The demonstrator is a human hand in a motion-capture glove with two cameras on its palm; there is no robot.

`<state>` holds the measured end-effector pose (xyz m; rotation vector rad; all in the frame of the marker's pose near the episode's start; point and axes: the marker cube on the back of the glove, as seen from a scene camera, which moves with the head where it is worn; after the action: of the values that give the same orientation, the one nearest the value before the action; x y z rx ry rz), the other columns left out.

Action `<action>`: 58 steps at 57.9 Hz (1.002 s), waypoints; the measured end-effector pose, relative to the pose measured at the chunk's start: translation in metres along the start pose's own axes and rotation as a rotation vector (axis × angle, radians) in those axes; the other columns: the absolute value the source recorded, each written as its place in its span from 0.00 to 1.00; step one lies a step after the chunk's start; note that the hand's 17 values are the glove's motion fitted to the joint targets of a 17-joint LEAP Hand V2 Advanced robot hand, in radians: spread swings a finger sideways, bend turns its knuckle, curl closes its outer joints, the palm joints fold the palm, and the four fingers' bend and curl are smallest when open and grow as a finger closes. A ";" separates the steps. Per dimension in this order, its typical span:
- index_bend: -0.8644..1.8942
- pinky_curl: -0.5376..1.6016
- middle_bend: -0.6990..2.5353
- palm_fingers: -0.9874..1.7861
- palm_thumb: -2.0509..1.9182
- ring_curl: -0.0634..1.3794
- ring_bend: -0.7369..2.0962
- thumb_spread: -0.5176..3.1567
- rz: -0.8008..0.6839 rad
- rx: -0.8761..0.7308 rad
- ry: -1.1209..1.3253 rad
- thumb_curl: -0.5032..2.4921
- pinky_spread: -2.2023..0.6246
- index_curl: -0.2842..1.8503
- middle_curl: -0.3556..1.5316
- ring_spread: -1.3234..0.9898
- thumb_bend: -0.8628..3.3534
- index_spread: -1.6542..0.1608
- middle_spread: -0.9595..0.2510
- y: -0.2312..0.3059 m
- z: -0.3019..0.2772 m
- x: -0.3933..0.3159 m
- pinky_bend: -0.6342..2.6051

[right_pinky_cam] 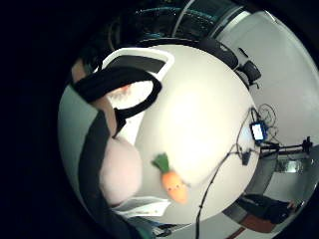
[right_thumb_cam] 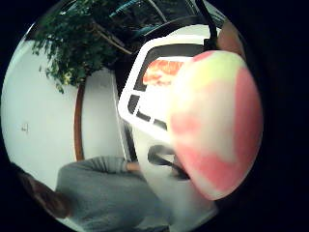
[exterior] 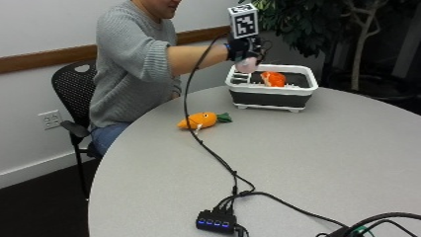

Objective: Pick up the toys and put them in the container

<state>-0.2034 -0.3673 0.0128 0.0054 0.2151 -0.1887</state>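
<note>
In the outside view my gloved right hand [exterior: 243, 49] is raised over the near-left rim of the white and black container [exterior: 271, 91]. It grips a soft pink and pale green toy [exterior: 247, 64], which bulks large beside the palm [right_thumb_cam: 217, 125] [right_pinky_cam: 119, 172]. An orange toy [exterior: 273, 78] [right_thumb_cam: 161, 71] lies inside the container [right_thumb_cam: 133, 92]. A plush carrot [exterior: 200, 120] [right_pinky_cam: 173, 182] with green leaves lies on the round grey table [exterior: 315, 158], short of the container [right_pinky_cam: 144, 52].
A black cable runs from the hand across the table to a small hub [exterior: 215, 220] near the front edge. A black chair [exterior: 69, 94] stands behind the seated person. A potted plant [exterior: 315, 24] rises behind the container.
</note>
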 end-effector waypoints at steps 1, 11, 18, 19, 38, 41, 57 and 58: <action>0.46 0.46 0.43 0.63 0.65 0.49 0.60 0.34 -0.008 -0.001 -0.042 0.45 0.63 0.38 0.50 0.35 0.23 0.68 0.57 -0.012 0.001 -0.006 0.50; 0.44 0.46 0.42 0.61 0.65 0.51 0.60 0.34 0.032 -0.023 -0.220 0.47 0.63 0.40 0.52 0.35 0.22 0.67 0.56 -0.101 0.008 -0.017 0.52; 0.42 0.47 0.42 0.60 0.65 0.51 0.60 0.34 0.051 -0.030 -0.221 0.48 0.64 0.42 0.53 0.34 0.22 0.66 0.55 -0.134 0.011 -0.015 0.53; 0.42 0.47 0.41 0.60 0.65 0.51 0.60 0.34 0.051 -0.030 -0.224 0.48 0.64 0.42 0.54 0.34 0.22 0.66 0.55 -0.136 0.012 -0.015 0.53; 0.34 0.47 0.37 0.45 0.59 0.52 0.60 0.41 0.053 -0.233 -0.280 0.47 0.66 0.42 0.55 0.36 0.19 0.68 0.56 -0.146 0.080 -0.033 0.55; 0.34 0.49 0.32 0.30 0.56 0.53 0.56 0.43 0.045 -0.262 -0.285 0.44 0.68 0.42 0.53 0.39 0.18 0.70 0.58 -0.141 0.088 -0.034 0.59; 0.34 0.43 0.25 0.25 0.51 0.35 0.35 0.46 0.010 -0.228 -0.280 0.35 0.78 0.31 0.43 0.51 0.19 0.73 0.67 -0.086 0.065 -0.010 0.52; 0.34 0.43 0.25 0.25 0.51 0.35 0.34 0.46 0.005 -0.226 -0.280 0.34 0.78 0.31 0.42 0.51 0.19 0.73 0.67 -0.079 0.063 -0.008 0.51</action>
<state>-0.2124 -0.4453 0.0767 -0.2435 -0.0440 -0.1572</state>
